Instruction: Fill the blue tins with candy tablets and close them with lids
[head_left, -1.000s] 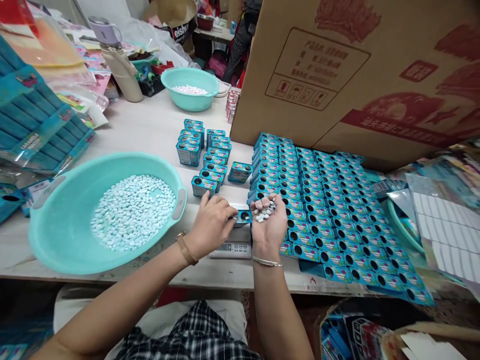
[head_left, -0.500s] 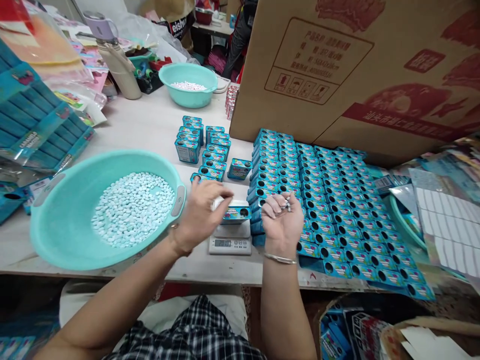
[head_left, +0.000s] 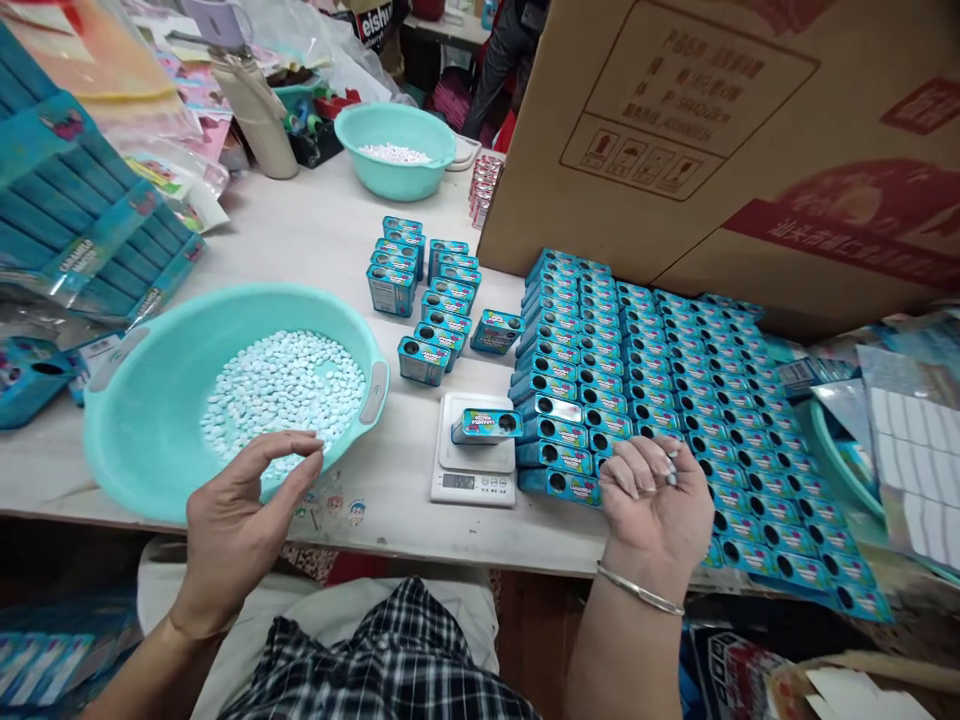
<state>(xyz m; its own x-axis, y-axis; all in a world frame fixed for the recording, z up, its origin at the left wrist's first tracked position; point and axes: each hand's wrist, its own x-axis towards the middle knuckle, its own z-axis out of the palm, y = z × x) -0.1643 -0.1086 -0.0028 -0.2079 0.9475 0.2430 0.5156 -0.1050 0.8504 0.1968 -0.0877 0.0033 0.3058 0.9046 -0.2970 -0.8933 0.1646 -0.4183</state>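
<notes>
Both hands off the scale (head_left: 474, 462)
The left hand (head_left: 240, 510) has let go of the tin (head_left: 487, 425) and drawn back well left of the scale; the right hand (head_left: 656, 500) (fingers curled in) has pulled back to its right.

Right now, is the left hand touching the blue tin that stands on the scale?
Apart. The head view shows the left hand low beside the basin, with open table between it and the blue tin on the scale.
</notes>
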